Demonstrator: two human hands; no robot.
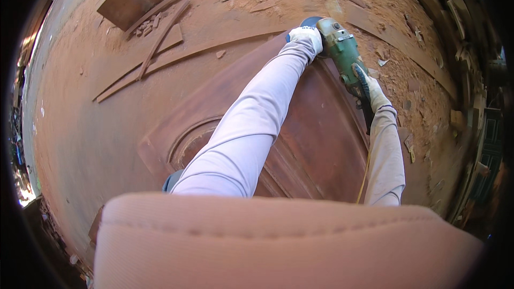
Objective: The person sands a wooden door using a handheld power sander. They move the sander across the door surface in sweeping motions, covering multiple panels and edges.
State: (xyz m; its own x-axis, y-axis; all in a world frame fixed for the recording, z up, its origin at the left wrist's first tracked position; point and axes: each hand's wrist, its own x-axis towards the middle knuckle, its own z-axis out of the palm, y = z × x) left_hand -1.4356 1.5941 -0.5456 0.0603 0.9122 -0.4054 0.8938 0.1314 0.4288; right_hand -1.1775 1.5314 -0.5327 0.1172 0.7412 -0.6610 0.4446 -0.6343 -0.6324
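**Two-handed hold on power tool at the panel's far corner; kickback and cord are the main hazards**

From my remote station I find the green power tool (342,48) at the far end of the reddish-brown wooden panel (321,120), angled across its right edge. The left hand (307,36) is curled over the tool's head, just beside the blue disc (310,21); the right hand (376,93) is wrapped around the body near the black rear handle.

Risks, in my judgement: at the corner, the disc could catch the edge and kick, more so with both arms stretched out. A slip of the left hand would put its glove on the disc. The yellow cord (365,174), running close by the right forearm, could snag. Loose debris (423,83) beside the panel could be thrown up.

Not verified: the disc is mostly covered, so I cannot tell whether it spins or touches wood. The left fingers and the switch are obscured. A tan fabric edge (267,241) cuts off the panel's near end.
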